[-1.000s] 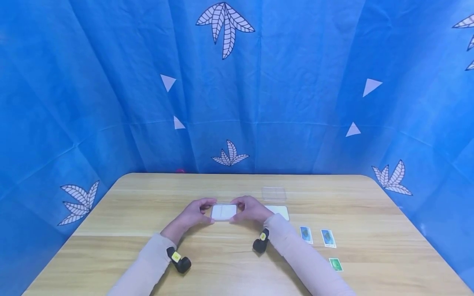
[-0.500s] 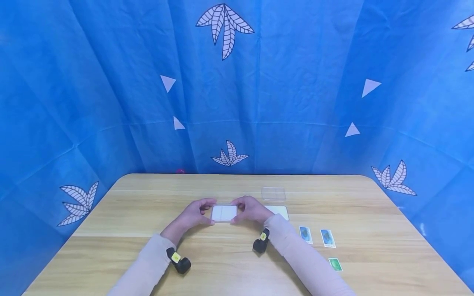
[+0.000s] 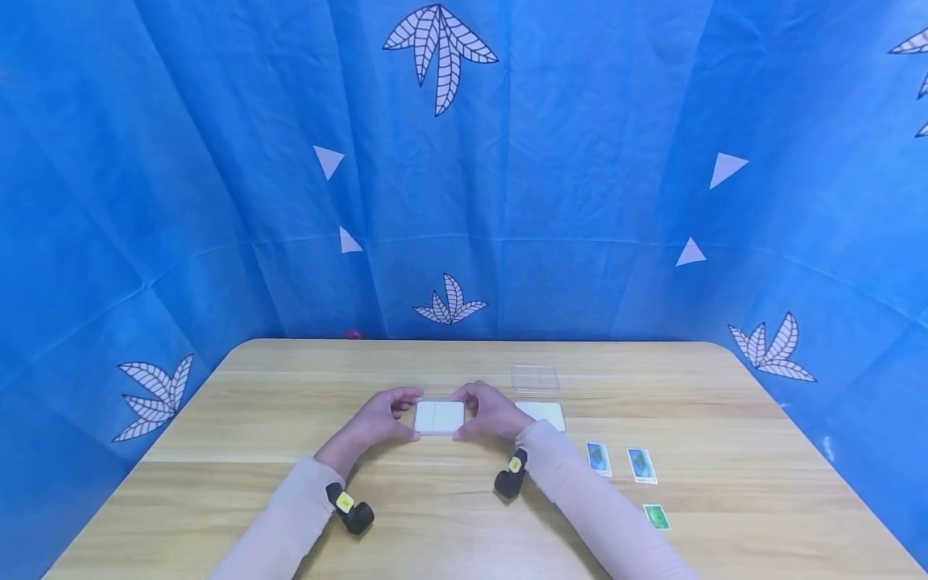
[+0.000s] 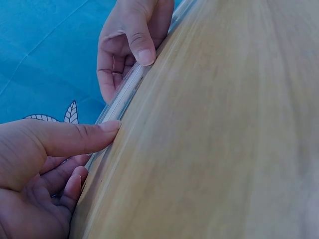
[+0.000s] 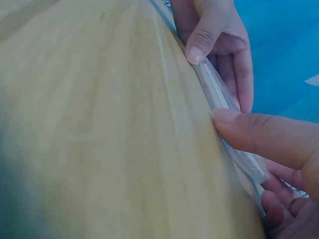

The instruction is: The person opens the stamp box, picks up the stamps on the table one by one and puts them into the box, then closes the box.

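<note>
A thin, flat clear plastic case (image 3: 439, 417) with a white inside, crossed by one faint line, lies between my two hands. My left hand (image 3: 380, 418) grips its left end, thumb on the near edge and fingers at the far edge. At the right end, my right hand (image 3: 495, 412) grips it the same way. In the left wrist view the case shows edge-on as a narrow strip (image 4: 117, 107), low over the table. The right wrist view shows my right thumb (image 5: 249, 129) pressed along its near edge.
Beyond my right hand lie a clear plastic cover (image 3: 535, 379) and a white rounded card (image 3: 544, 416), partly hidden by that hand. Two blue stamp-like cards (image 3: 598, 459) and a green one (image 3: 656, 516) lie on the wooden table (image 3: 435, 515) at right. A blue curtain (image 3: 580, 161) hangs behind.
</note>
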Demonstrator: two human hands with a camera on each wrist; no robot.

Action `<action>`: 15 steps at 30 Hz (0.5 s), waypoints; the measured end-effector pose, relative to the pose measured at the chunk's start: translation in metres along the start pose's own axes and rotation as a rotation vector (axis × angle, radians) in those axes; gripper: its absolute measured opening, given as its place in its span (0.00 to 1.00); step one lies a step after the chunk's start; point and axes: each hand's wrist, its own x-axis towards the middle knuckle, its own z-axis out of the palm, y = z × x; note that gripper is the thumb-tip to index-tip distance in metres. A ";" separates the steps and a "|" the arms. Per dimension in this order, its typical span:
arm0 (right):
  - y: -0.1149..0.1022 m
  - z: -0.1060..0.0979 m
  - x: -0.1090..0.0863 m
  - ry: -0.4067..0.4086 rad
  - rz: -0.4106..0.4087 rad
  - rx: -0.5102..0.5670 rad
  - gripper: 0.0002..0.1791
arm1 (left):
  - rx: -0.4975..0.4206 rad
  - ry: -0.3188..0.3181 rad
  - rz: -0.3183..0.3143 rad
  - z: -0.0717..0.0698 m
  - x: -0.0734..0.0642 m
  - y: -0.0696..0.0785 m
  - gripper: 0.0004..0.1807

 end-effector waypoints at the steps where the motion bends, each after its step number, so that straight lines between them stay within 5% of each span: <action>1: 0.000 0.000 0.000 0.005 0.001 -0.005 0.30 | 0.000 0.002 -0.001 0.000 0.000 0.000 0.40; 15: 0.001 0.000 0.000 0.025 0.010 -0.037 0.31 | 0.029 0.006 -0.038 0.001 -0.001 0.003 0.38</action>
